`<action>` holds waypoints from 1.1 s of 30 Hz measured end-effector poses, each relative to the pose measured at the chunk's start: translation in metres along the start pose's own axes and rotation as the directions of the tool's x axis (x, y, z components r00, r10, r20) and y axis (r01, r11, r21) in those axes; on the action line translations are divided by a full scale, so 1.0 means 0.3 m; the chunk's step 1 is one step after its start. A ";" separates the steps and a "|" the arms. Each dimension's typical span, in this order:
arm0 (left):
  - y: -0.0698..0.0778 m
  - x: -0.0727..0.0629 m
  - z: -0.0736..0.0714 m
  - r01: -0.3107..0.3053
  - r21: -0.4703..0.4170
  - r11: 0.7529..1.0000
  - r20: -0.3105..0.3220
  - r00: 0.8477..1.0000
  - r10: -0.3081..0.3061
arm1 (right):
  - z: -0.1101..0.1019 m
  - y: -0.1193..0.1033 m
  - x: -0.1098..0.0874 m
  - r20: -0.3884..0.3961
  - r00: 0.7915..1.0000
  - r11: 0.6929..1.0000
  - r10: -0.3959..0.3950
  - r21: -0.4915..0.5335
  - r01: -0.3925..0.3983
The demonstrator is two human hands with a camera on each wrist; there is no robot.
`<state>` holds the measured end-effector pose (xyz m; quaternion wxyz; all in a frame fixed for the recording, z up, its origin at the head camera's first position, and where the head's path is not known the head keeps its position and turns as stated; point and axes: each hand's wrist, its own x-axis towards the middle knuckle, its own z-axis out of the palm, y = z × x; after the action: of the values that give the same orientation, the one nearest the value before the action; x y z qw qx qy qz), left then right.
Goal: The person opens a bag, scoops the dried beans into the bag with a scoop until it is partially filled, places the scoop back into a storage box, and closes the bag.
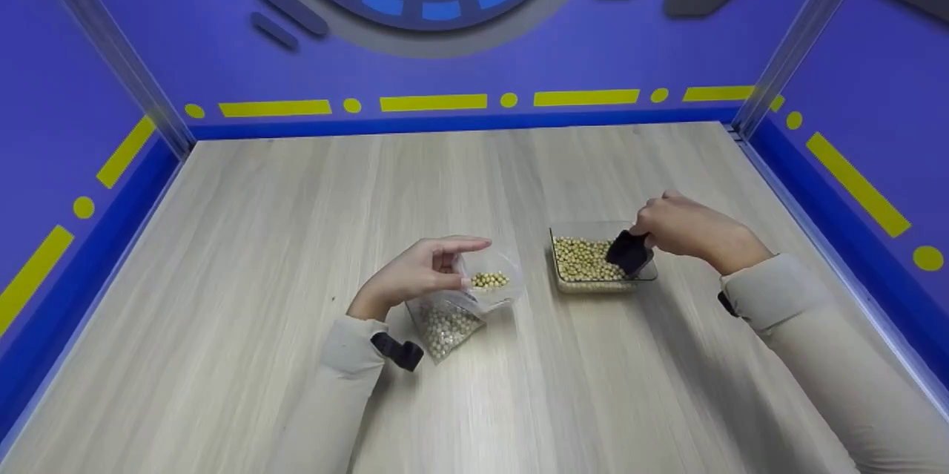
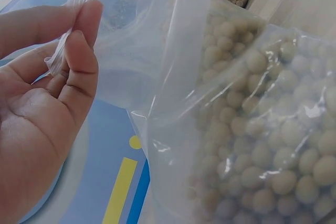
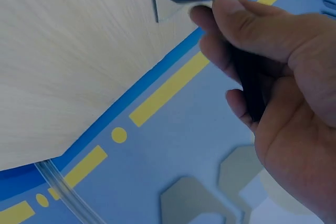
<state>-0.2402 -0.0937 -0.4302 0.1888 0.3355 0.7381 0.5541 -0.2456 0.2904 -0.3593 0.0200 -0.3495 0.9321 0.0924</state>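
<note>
My left hand (image 1: 415,271) pinches the rim of a clear plastic bag (image 1: 447,331) between thumb and fingers, its mouth spread wide. Round, pale yellow beans (image 2: 283,156) fill the lower part of the bag, and some show through the opening. To the right, my right hand (image 1: 686,228) grips the handle of a black scoop (image 1: 628,253). The scoop's head dips into a clear rectangular container (image 1: 597,286) of the same kind of beans (image 1: 582,257), at its right side. In the right wrist view, fingers and thumb wrap the scoop handle (image 3: 248,80).
Both containers of beans are on a light wood-grain table (image 1: 259,237). Blue printed panels (image 1: 445,77) with yellow marks wall in its back and sides. A small dark speck (image 1: 333,299) lies left of the left hand.
</note>
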 end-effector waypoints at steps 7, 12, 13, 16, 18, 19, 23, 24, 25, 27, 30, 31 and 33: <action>-0.002 -0.002 0.001 0.004 0.002 1.000 0.003 1.000 -0.004 | 0.022 0.036 0.000 0.030 0.999 0.986 0.019 0.168 -0.024; -0.003 0.001 0.002 0.012 0.001 1.000 0.004 1.000 -0.012 | 0.053 0.067 -0.010 0.058 0.998 0.937 0.036 0.346 -0.054; -0.004 0.003 0.002 0.015 0.000 1.000 0.005 1.000 -0.015 | 0.059 0.072 -0.012 0.063 0.997 0.922 0.041 0.381 -0.062; -0.004 0.004 0.001 0.024 0.001 1.000 0.008 1.000 -0.024 | 0.083 0.086 -0.016 0.056 0.997 0.890 0.049 0.452 -0.069; -0.004 0.005 0.001 0.031 -0.007 0.999 0.010 0.999 -0.031 | 0.100 0.094 -0.015 0.022 0.999 0.882 0.042 0.470 -0.047; -0.004 0.006 0.001 0.036 -0.014 0.999 0.011 0.999 -0.036 | 0.109 0.096 -0.014 -0.001 0.999 0.881 0.036 0.472 -0.031; -0.002 0.008 0.003 0.045 -0.025 0.999 0.014 0.999 -0.045 | 0.141 0.101 -0.009 -0.094 0.995 0.890 0.018 0.455 0.027; -0.002 0.008 0.004 0.045 -0.023 0.999 0.015 0.999 -0.044 | 0.147 0.100 -0.007 -0.111 0.994 0.893 0.016 0.448 0.035; -0.001 0.008 0.004 0.044 -0.021 0.999 0.015 0.999 -0.044 | 0.153 0.100 -0.007 -0.124 0.992 0.896 0.020 0.442 0.037; -0.001 0.008 0.006 0.041 -0.014 0.999 0.012 0.999 -0.041 | 0.164 0.098 -0.004 -0.146 0.989 0.903 0.023 0.427 0.042; -0.002 0.008 0.006 0.041 -0.006 0.999 0.008 0.999 -0.041 | 0.176 0.096 -0.001 -0.175 0.984 0.910 0.018 0.412 0.057; -0.003 0.008 0.006 0.040 -0.007 0.999 0.007 0.999 -0.040 | 0.180 0.096 0.000 -0.183 0.983 0.910 0.015 0.410 0.062; -0.004 0.009 0.007 0.040 -0.007 0.999 0.006 0.999 -0.040 | 0.189 0.095 0.001 -0.191 0.981 0.908 0.011 0.414 0.070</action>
<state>-0.2412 -0.0906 -0.4318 0.2032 0.3214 0.7421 0.5520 -0.2661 0.3219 -0.4104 0.0072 -0.3584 0.9224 -0.1436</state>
